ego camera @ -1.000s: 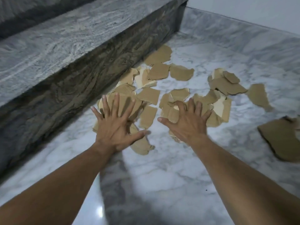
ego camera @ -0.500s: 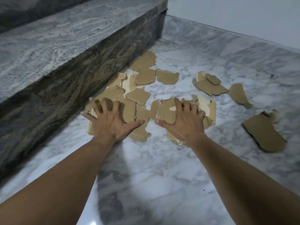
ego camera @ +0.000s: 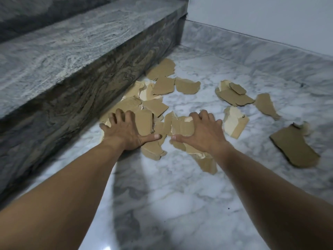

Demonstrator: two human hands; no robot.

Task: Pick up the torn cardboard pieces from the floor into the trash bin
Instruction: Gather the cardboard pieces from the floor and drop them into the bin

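Head view looks down your two bare forearms at a white-and-grey marble floor (ego camera: 171, 195), with a dark veined stone step (ego camera: 72, 51) rising along the left side and a pale wall (ego camera: 252, 15) at the back.

The torn cardboard pieces (ego camera: 144, 121) lie scattered on the floor, the thickest heap right against the foot of the step. Your left hand (ego camera: 126, 133) sits on the heap's near left part, fingers spread and bent so the tips claw into the brown sheets, thumb stretched flat toward the middle. Your right hand (ego camera: 203, 136) is just beside it, fingers curled over the far edge of several overlapping scraps, thumb pointing back at the left thumb; the two thumb tips are near each other but apart. Scraps poke out from under both palms toward you.

Beyond your hands, more brown pieces lie flat close to the step. To the right, apart from the heap, lie a pale-faced scrap (ego camera: 234, 123), a small stack (ego camera: 232, 94), a narrow strip (ego camera: 266, 105) and, farthest right, a large thick slab (ego camera: 293, 148). Your arms' shadow falls on the marble between your forearms.
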